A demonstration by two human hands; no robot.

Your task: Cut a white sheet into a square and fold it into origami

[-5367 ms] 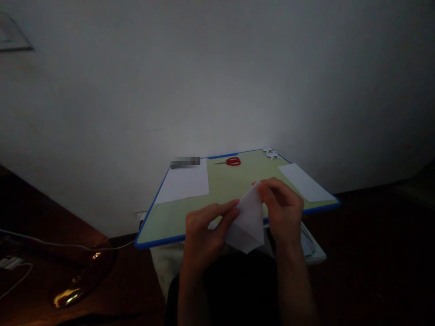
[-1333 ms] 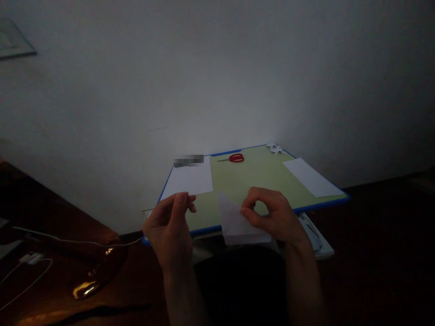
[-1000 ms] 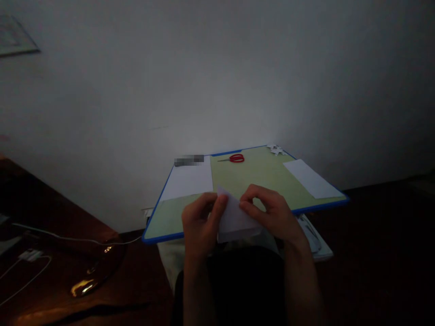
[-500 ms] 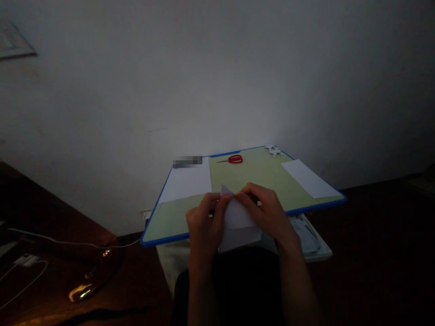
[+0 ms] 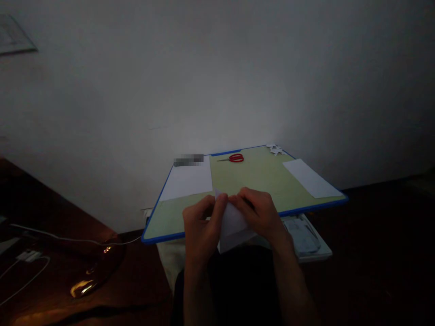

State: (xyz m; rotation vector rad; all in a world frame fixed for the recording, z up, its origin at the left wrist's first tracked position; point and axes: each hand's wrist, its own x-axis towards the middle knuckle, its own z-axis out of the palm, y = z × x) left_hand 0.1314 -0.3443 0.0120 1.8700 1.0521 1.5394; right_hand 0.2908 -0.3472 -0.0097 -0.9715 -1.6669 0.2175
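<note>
A folded white paper (image 5: 233, 226) is held in the air over the near edge of a green board with a blue rim (image 5: 258, 176). My left hand (image 5: 202, 228) pinches its upper left corner. My right hand (image 5: 260, 215) grips its upper right side, fingertips almost meeting the left hand's at the paper's top. Both hands are closed on the paper. The paper's lower part hangs below the board's edge, above my dark lap.
On the board lie a white sheet (image 5: 188, 181) at the left, a white strip (image 5: 311, 178) at the right, red scissors (image 5: 234, 158) at the back and small paper scraps (image 5: 275, 148) in the far corner. A cable (image 5: 68, 237) crosses the dark wood at left.
My left hand came back from the left and took hold of the paper. Both hands then closed together at its top, and the paper shifted slightly left.
</note>
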